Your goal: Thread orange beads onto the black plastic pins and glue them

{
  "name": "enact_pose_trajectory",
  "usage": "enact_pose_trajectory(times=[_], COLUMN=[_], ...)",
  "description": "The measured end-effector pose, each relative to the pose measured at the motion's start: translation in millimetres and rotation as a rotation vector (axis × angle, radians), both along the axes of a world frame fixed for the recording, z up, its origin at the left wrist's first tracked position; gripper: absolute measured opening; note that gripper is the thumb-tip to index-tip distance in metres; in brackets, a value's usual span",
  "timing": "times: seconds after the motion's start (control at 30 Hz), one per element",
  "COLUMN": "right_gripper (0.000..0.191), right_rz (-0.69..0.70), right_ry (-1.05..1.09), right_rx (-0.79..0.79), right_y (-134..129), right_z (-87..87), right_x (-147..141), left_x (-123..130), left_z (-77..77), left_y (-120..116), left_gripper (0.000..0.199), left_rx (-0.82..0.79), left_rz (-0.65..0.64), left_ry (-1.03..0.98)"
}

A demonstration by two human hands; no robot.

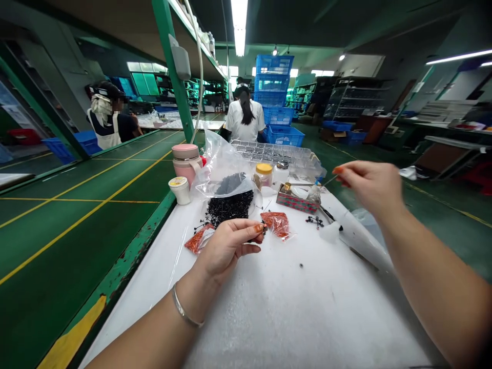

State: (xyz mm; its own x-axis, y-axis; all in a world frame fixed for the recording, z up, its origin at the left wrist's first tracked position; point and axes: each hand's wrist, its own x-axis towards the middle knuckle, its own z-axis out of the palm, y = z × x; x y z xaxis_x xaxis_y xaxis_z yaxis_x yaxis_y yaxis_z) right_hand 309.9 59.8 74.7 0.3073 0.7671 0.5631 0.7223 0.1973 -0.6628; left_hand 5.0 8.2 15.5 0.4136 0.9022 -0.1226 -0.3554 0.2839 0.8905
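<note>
My left hand [230, 241], a silver bangle on its wrist, pinches a small dark part with a reddish spot [264, 227] above the white table [269, 318]. Raised at the right, my right hand [365, 182] is closed at the fingertips on a thin needle-like tool [331, 179]. Just beyond the left hand lies a heap of small black parts [230, 207] in a clear plastic bag [219, 159]. Bags of orange-red pieces [279, 224] lie on both sides of that hand. A small cluster of black parts [315, 221] rests farther right.
A pink flask [185, 163], a white tub [179, 190], a yellow-lidded jar [263, 175] and a patterned box [298, 200] stand behind. Beyond is a clear compartment tray [277, 152]. A green belt [96, 205] runs along the left. Two people sit farther off.
</note>
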Motion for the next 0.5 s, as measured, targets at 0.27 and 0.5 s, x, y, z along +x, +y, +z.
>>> enact_pose_trajectory(times=[0.27,0.5], right_gripper=[0.018,0.017], right_rz=[0.519,0.569], right_ry=[0.66,0.63], right_rx=[0.236,0.228], right_y=[-89,-96], right_z=[-11.3,-32.5], right_x=[-85,-98], left_x=[5,6], left_z=[3.4,1.5], left_y=[-6,-7], left_gripper=[0.018,0.017], left_rx=[0.085,0.105], left_rz=[0.006,0.007], left_ry=[0.103,0.163])
